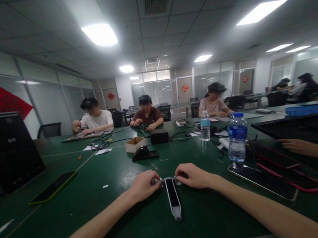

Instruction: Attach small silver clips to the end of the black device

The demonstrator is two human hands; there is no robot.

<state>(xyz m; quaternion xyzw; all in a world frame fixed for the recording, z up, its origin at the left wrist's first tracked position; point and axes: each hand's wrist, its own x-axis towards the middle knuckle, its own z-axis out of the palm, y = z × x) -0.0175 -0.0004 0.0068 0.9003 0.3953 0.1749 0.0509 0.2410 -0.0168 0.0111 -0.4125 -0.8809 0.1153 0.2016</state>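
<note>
A narrow black and silver device (172, 198) lies lengthwise on the green table (103, 221) in front of me. My left hand (144, 185) grips the left side of its far end with curled fingers. My right hand (192, 176) pinches the right side of that same end. Both forearms reach in from the bottom edge. The small parts under my fingertips are too tiny to name.
A phone in a yellow-green case (52, 188) lies to the left and a dark monitor (1, 151) behind it. A water bottle (236, 137), phones (262, 181) and a neighbour's hand (296, 146) are on the right. A cardboard box (134, 144) and three seated people sit across.
</note>
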